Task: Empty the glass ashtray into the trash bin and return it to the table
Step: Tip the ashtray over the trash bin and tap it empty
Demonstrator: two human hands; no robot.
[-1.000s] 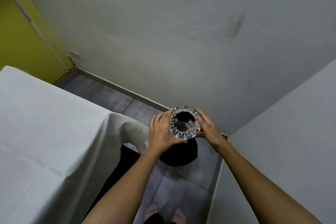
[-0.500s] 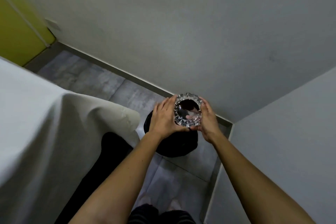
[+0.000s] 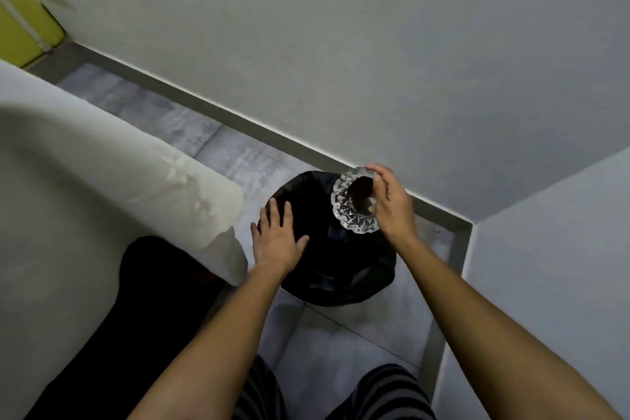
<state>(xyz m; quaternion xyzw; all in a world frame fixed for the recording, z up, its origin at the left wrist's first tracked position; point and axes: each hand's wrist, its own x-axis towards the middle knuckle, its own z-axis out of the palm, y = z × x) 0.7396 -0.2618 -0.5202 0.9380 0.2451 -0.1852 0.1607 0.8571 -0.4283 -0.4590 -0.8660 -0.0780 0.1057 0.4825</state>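
We see one glass ashtray, round with a thick faceted, sawtooth rim, clear against the dark behind it, tipped on edge over the single trash bin, which wears a glossy, crumpled black bag. Our right hand grasps the ashtray by its rim; our left hand is released, fingers spread flat above the bin. A smooth white tablecloth drapes beside grey floor tiles.

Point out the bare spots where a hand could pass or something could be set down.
Free: white tablecloth top; floor tiles between cloth and wall. Crowded: the trash bin, with the left hand spread at its rim and the right hand holding the glass ashtray over it.
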